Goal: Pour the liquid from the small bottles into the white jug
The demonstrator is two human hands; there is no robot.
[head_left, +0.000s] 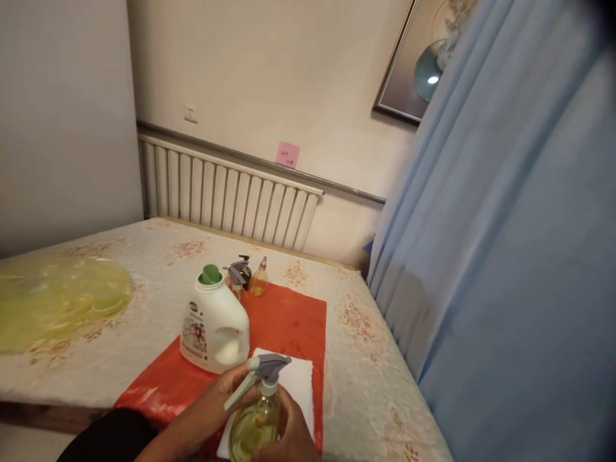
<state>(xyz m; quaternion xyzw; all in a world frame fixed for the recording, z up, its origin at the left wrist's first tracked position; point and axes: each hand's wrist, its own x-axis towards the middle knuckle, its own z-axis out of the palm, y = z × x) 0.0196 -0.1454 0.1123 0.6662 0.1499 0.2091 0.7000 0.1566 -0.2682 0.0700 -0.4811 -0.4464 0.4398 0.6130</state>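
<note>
Currently, the right hand [293,428] curls snugly around a clear rounded glassy spray bottle [255,425] holding yellowish liquid. The left hand [235,384] reaches behind its trigger, its closure partly hidden, and the bottle stands over a white sheet [301,378], near a white plastic jug [221,327].

A floral-covered surface [363,385] carries a red sheet [296,321] and translucent yellow item [62,298].

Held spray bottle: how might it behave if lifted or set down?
The spray bottle probably feels weighty low down, since yellowish liquid shows inside. Its smooth, rounded body might be slippery. The clear wall looks stiff; glass or plastic, I can't tell.
</note>
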